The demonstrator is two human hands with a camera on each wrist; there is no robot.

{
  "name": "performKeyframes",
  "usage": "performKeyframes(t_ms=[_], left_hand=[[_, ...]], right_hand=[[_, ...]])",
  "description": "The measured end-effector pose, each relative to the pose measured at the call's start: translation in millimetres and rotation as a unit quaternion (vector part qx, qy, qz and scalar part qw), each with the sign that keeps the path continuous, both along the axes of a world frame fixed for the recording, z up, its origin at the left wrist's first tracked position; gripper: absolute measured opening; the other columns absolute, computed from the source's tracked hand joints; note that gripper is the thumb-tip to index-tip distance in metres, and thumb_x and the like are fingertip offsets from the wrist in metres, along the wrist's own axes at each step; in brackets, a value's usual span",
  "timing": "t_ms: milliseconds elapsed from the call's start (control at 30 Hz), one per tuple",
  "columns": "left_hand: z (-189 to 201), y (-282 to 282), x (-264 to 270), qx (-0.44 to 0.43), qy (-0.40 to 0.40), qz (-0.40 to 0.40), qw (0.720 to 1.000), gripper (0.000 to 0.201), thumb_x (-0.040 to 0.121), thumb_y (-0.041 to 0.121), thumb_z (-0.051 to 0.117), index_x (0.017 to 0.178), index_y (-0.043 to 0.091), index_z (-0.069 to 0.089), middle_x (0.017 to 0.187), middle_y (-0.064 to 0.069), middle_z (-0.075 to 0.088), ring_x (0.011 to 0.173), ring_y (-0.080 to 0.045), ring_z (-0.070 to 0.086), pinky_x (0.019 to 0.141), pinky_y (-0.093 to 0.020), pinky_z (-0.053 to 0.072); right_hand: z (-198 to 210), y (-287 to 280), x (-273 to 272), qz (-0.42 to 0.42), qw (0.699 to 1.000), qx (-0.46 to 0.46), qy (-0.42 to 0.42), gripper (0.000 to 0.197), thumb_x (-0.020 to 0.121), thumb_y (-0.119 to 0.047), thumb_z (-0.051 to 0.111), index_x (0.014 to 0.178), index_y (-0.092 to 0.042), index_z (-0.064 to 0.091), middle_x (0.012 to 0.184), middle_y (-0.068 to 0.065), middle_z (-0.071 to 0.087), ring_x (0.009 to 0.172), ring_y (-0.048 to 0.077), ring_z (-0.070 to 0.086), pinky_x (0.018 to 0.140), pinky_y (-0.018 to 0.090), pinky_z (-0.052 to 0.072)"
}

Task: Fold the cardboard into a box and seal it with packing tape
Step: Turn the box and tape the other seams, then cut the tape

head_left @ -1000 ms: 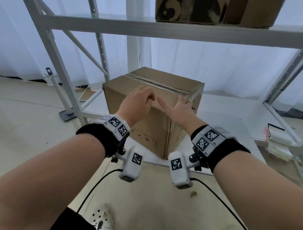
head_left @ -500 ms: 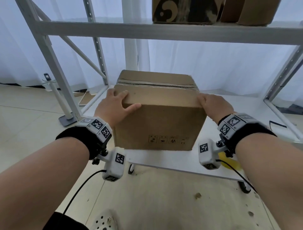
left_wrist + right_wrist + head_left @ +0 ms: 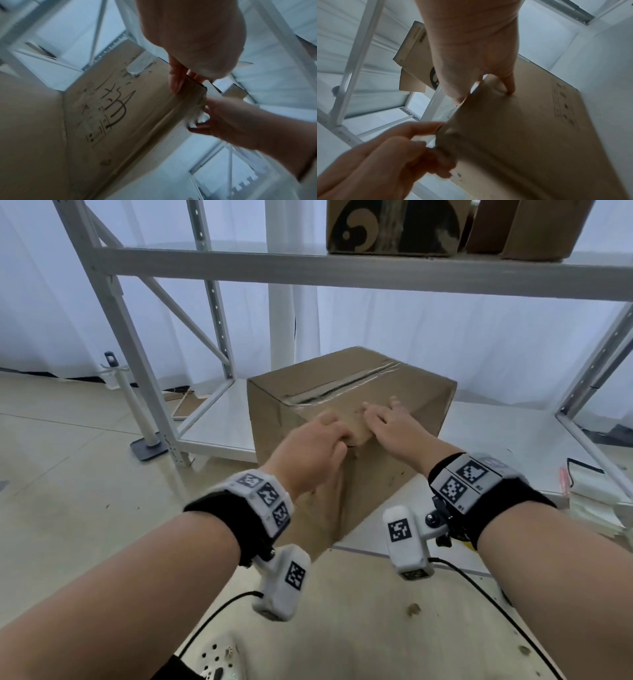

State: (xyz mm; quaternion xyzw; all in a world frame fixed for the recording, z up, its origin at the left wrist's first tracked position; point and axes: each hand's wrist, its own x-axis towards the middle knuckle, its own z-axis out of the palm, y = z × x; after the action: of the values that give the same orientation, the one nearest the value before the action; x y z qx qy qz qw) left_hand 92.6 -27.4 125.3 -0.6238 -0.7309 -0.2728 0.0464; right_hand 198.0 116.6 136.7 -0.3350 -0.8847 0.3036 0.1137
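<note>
The box (image 3: 349, 419) is brown cardboard, folded up and closed, standing on the low white shelf (image 3: 496, 446) with one vertical corner turned toward the viewer and that corner overhanging the shelf's front edge. Clear tape (image 3: 342, 392) runs along the top seam, wrinkled and glinting, and wraps down over the near end. Small black symbols (image 3: 565, 106) are printed on one side face; another face carries dark lines.
</note>
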Motion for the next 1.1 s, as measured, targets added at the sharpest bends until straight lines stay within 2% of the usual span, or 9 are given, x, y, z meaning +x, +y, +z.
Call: performKeyframes(t_ms=[200,333,400,533,700,767,867,967,1100], left_hand=[[3,15,-6,0.010,-0.005,-0.060,0.998,0.031,0.087,-0.001,0.044,0.109,0.009,0.063,0.109,-0.003,0.060,0.096,-0.016,0.055,0.088,-0.024,0.041],[4,6,-48,-0.008,0.045,0.002,0.999,0.028,0.088,0.004,0.047,0.110,0.011,0.062,0.107,-0.003,0.057,0.098,-0.018,0.052,0.090,-0.024,0.037],[-1,0,-73,-0.019,0.069,0.044,0.996,0.035,0.087,0.006,0.049,0.119,0.014,0.060,0.118,-0.005,0.058,0.111,-0.024,0.050,0.100,-0.034,0.037],[-6,-6,-99,-0.081,0.085,0.124,0.985,0.050,0.092,0.018,0.050,0.141,0.023,0.042,0.145,-0.002,0.042,0.133,-0.024,0.035,0.113,-0.040,0.026],[-6,4,-98,-0.145,0.061,0.174,0.972,0.064,0.090,0.060,0.041,0.146,0.031,0.029,0.154,-0.008,0.021,0.143,-0.029,0.016,0.117,-0.046,0.015],[-7,7,-93,-0.153,0.055,0.180,0.970,0.076,0.080,0.073,0.035,0.145,0.034,0.029,0.152,-0.008,0.025,0.141,-0.032,0.018,0.114,-0.051,0.021],[-8,10,-67,-0.118,0.080,0.183,0.973,0.069,0.084,0.068,0.042,0.143,0.033,0.034,0.144,-0.004,0.036,0.132,-0.033,0.026,0.107,-0.046,0.032],[-15,12,-37,-0.083,0.140,0.185,0.969,0.065,0.086,0.068,0.039,0.141,0.035,0.037,0.135,0.000,0.043,0.120,-0.028,0.033,0.098,-0.040,0.036],[-17,16,-29,-0.058,0.141,0.196,0.969,0.055,0.089,0.065,0.037,0.135,0.035,0.044,0.127,0.001,0.045,0.117,-0.025,0.036,0.099,-0.041,0.029]], right_hand=[[3,-7,7,-0.018,0.991,0.123,-0.041,0.047,0.100,-0.023,0.028,0.145,-0.015,0.037,0.154,0.019,0.023,0.146,0.026,0.013,0.119,0.043,0.007],[-5,-24,7,0.034,0.985,0.152,-0.077,0.083,0.091,-0.065,0.034,0.152,-0.012,0.017,0.158,0.015,0.011,0.147,0.027,0.002,0.117,0.040,0.010],[-12,-24,8,0.060,0.971,0.208,-0.102,0.086,0.087,-0.069,0.036,0.153,-0.020,0.011,0.160,0.010,0.009,0.147,0.025,0.001,0.116,0.042,0.015],[-18,-9,12,0.104,0.973,0.203,-0.032,0.064,0.095,-0.050,0.043,0.151,-0.027,0.022,0.158,0.003,0.019,0.147,0.022,0.007,0.118,0.040,0.014],[-18,19,32,0.148,0.973,0.172,0.052,0.049,0.096,-0.022,0.054,0.143,-0.018,0.041,0.150,-0.001,0.037,0.143,0.014,0.024,0.119,0.034,0.014],[-17,27,37,0.135,0.973,0.176,0.058,0.047,0.095,-0.016,0.055,0.140,-0.017,0.045,0.148,-0.001,0.041,0.141,0.013,0.028,0.118,0.033,0.017],[-20,37,46,0.060,0.970,0.235,0.032,0.044,0.097,-0.014,0.051,0.140,-0.022,0.046,0.146,-0.004,0.044,0.139,0.015,0.032,0.116,0.036,0.022],[-22,39,55,-0.034,0.953,0.301,-0.027,0.045,0.096,-0.024,0.047,0.141,-0.022,0.043,0.148,-0.001,0.042,0.138,0.018,0.032,0.117,0.042,0.016],[-21,29,42,-0.038,0.946,0.316,-0.066,0.067,0.087,-0.067,0.040,0.137,-0.022,0.038,0.149,0.002,0.037,0.141,0.020,0.027,0.117,0.048,0.009]])
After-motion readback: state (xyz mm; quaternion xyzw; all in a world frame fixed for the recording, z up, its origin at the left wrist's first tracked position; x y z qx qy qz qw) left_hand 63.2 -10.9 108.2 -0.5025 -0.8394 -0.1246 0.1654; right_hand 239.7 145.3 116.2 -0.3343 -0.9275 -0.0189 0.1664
